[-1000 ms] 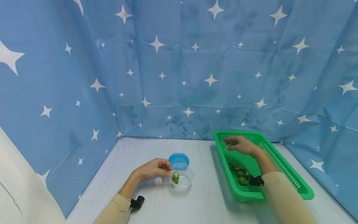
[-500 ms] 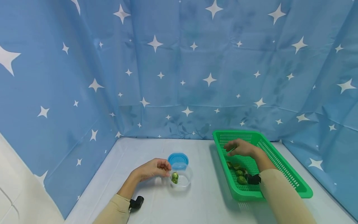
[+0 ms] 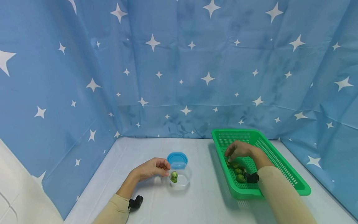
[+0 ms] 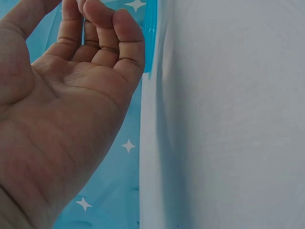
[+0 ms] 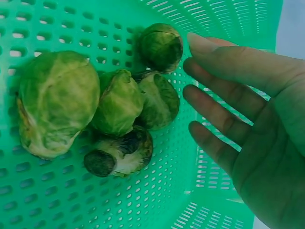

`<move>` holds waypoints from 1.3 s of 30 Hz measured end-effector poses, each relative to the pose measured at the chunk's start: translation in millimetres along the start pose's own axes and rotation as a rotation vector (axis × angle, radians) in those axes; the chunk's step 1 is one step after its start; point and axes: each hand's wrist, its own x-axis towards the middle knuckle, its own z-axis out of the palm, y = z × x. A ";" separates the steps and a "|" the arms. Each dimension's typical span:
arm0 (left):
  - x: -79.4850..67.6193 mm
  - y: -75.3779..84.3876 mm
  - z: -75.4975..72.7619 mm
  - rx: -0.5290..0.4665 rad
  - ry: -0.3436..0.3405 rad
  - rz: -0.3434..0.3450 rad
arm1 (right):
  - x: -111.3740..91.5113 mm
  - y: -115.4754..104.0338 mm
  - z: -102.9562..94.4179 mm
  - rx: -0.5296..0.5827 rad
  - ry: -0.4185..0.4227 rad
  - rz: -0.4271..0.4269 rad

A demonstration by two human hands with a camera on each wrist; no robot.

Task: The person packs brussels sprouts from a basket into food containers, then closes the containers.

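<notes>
At the left rim of a small clear plastic container (image 3: 184, 184), my left hand (image 3: 152, 168) pinches the edge between thumb and fingers. Green Brussels sprouts (image 3: 174, 177) lie inside it, against its left side. In the left wrist view the curled fingers (image 4: 128, 43) show, while the container itself is hidden. My right hand (image 3: 241, 150) is down in the green basket (image 3: 282, 169), over its left part. In the right wrist view its spread fingers sit right beside the farthest Brussels sprout (image 5: 161, 47). Several other sprouts (image 5: 59, 102) lie on the basket floor.
A round blue lid (image 3: 177, 157) lies on the white tabletop (image 3: 201, 199) just behind the container. The blue star-patterned curtain (image 3: 179, 68) hangs behind the table and along both sides. The basket's perforated walls surround my right hand.
My right hand has lowered into the basket, its fingers drawing in toward the far sprout. The left hand stays at the container's rim. The whole head view has shifted slightly.
</notes>
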 end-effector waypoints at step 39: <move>0.2 -2.0 -1.9 0.026 -0.013 0.009 | 1.0 -3.2 3.7 -0.142 -0.112 -0.013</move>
